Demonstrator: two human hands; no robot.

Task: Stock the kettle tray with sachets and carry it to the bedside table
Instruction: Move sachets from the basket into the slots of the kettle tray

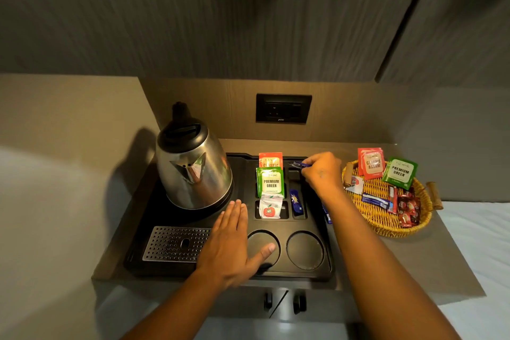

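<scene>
A black kettle tray [328, 270] lies on the counter with a steel kettle [193, 165] at its back left. Its slots hold an orange sachet [271, 159], a green sachet [270, 181], a white sachet with a red apple [270, 206] and a blue stick [295, 201]. My right hand [323, 171] is shut on a blue stick sachet [299, 165] over the tray's back right slot. Flat on the tray, with its fingers together, rests my left hand [234, 243], its thumb over a round cup recess [263, 248].
A wicker basket [386, 221] with several more sachets sits right of the tray. Another blue stick [327, 214] lies beside the tray's right edge. A wall socket [283, 108] is behind. A perforated drip grate [175, 243] fills the tray's front left. Cupboard handles [284, 302] show below the counter.
</scene>
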